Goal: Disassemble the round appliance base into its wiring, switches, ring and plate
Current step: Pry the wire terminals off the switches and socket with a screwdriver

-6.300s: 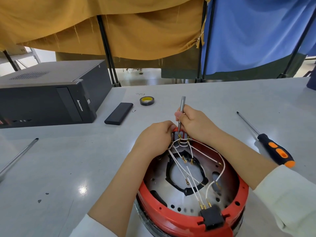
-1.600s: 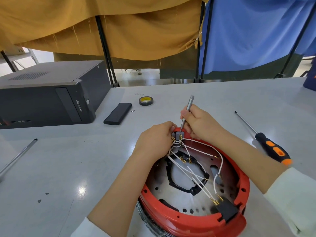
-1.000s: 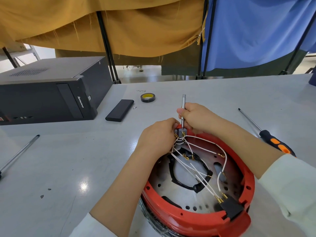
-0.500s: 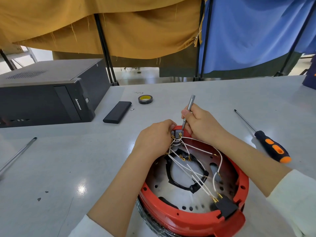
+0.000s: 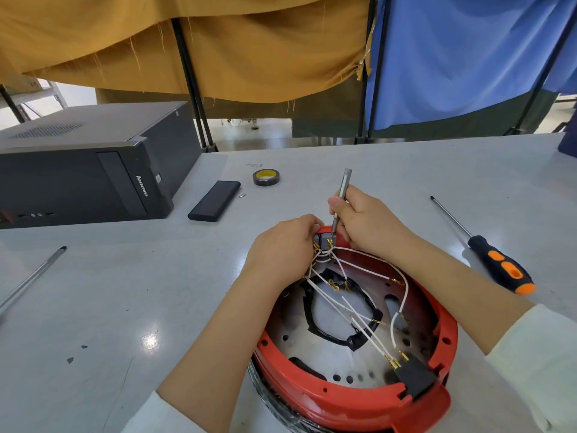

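The red base (image 5: pixel 352 398) sits upside down on the near right of the table (image 5: pixel 109 292). The left hand (image 5: pixel 281 248) curls round its far rim by a grey switch (image 5: pixel 326 237). The right hand (image 5: pixel 365 223) grips a thin driver (image 5: pixel 342 190), tip on the switch, where white wires (image 5: pixel 349 310) meet.

Our left hand (image 5: pixel 282 248) covers the far switch's (image 5: pixel 324 237) left side, so we cannot see its grip. The red ring's (image 5: pixel 349 404) near edge and the computer case (image 5: pixel 78 170) are cropped.
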A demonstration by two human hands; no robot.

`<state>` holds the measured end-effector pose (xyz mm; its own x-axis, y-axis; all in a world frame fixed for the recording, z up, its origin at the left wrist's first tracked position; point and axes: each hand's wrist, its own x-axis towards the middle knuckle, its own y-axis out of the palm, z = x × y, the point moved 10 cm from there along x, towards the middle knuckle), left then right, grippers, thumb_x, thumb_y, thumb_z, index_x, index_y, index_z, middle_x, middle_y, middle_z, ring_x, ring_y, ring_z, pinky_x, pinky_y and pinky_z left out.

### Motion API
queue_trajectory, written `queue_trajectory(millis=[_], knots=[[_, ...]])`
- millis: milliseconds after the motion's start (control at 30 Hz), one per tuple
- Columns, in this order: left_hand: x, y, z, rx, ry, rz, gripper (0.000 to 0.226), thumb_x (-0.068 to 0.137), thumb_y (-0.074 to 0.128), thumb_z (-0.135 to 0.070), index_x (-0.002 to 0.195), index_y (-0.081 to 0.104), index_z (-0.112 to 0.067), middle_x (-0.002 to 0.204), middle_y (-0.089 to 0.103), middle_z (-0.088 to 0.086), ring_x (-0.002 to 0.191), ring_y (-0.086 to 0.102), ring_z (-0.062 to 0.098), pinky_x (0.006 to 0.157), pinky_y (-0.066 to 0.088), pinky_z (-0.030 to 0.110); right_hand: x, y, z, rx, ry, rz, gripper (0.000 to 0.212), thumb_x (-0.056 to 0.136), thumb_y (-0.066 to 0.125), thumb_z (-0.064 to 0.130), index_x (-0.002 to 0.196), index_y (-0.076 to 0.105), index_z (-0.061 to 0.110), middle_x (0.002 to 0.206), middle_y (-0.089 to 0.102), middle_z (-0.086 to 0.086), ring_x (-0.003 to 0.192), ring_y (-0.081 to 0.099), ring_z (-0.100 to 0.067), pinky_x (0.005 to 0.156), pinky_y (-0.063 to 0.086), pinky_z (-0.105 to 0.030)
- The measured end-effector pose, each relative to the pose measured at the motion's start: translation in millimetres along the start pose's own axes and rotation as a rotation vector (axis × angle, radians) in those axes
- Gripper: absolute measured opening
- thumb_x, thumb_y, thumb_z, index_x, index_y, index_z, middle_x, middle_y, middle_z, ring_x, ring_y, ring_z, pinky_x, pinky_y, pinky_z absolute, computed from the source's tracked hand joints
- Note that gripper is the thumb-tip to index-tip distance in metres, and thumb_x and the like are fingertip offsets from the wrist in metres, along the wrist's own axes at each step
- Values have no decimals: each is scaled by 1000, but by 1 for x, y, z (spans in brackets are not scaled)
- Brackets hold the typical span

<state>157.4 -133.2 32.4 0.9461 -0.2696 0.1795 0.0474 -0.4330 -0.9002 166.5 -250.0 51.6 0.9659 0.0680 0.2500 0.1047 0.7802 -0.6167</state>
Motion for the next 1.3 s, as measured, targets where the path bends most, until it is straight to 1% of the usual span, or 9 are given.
queue_trajectory(millis=[67,133,233,500,633,767,967,1133,1300], knots=[[0,0,0,6,2,-1,30,101,29,-31,118,54,-31,108,64,3,95,58,25,69,38,31,7,3,-4,-6,67,32,26,100,38,32,76,46,27,61,50,9,48,46,-3,52,33,-21],[0,1,0,10,2,2,31,101,29,-32,118,54,-30,107,64,3,94,58,25,69,38,30,14,9,-9,25,158,90,28,100,38,29,76,48,20,57,48,2,34,43,-3,41,34,-19],[1,1,0,-1,-6,6,30,101,29,-32,116,55,-29,102,63,3,92,58,25,67,38,30,20,18,-14,45,254,186,29,101,37,28,78,48,13,52,44,-5,25,34,-6,31,27,-14],[0,0,-1,4,-2,12,30,101,29,-32,115,55,-28,97,62,2,88,58,25,66,38,32,22,23,-14,89,263,237,30,101,38,29,78,48,12,40,41,0,25,31,-8,31,26,-14],[0,0,0,-13,-7,7,30,101,30,-32,116,55,-31,107,64,2,94,58,25,70,41,32,11,4,-8,69,82,20,28,99,39,33,75,49,23,53,50,5,34,43,0,52,37,-26],[1,1,1,-10,-4,1,29,101,30,-32,115,56,-32,106,65,2,93,58,25,68,39,31,5,3,1,54,-10,17,25,100,38,33,76,47,29,58,51,10,46,47,0,59,35,-26],[2,0,1,-2,-3,-6,28,101,30,-32,113,55,-31,101,64,2,87,57,24,65,36,31,8,5,1,-3,14,34,26,100,39,32,75,46,29,59,50,13,52,46,0,57,34,-22],[3,0,0,21,8,-3,29,101,29,-32,116,54,-28,98,62,3,85,56,25,65,38,32,17,17,0,-207,108,153,30,97,42,32,75,54,15,65,52,0,55,47,-13,54,35,-30],[2,0,1,-11,8,-7,28,100,30,-33,113,55,-31,98,63,2,83,57,24,64,37,31,10,13,-8,105,145,73,29,99,41,29,73,49,19,50,49,5,31,43,-2,44,35,-21]])
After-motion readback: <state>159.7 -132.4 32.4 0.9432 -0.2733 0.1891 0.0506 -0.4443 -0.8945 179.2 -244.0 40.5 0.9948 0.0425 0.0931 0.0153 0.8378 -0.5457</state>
